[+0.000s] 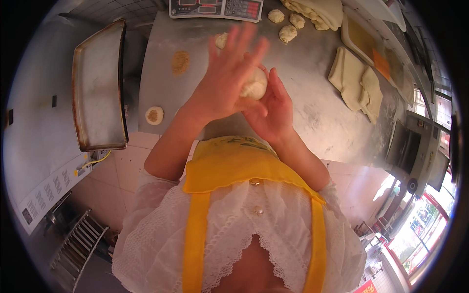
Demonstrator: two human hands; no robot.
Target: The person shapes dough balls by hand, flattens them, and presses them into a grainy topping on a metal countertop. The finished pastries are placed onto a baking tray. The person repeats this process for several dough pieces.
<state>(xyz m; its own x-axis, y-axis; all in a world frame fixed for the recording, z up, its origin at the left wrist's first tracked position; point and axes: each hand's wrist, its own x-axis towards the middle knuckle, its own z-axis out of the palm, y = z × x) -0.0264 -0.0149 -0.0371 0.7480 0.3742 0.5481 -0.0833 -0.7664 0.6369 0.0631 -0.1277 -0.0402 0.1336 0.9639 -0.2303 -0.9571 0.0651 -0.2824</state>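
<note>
A round, pale dough ball (255,85) rests between my hands above the metal worktop (300,121). Cupped under and around its right side is my right hand (273,102). My left hand (232,73), slightly blurred, is over the ball's left side with its fingers spread and its thumb below the ball; where it presses is hidden. Past the left fingers lies a small dough piece (221,40). A flattened dough round (154,115) with a brown crumbly patch is at the worktop's left edge. A patch of brown crumbs (180,62) lies farther up.
A digital scale (215,9) stands at the far edge. Several rough dough pieces (288,34) lie beside a large dough mass (322,11). A folded dough slab (355,82) is on the right. At left, a rimmed baking tray (100,88) sits on a metal surface.
</note>
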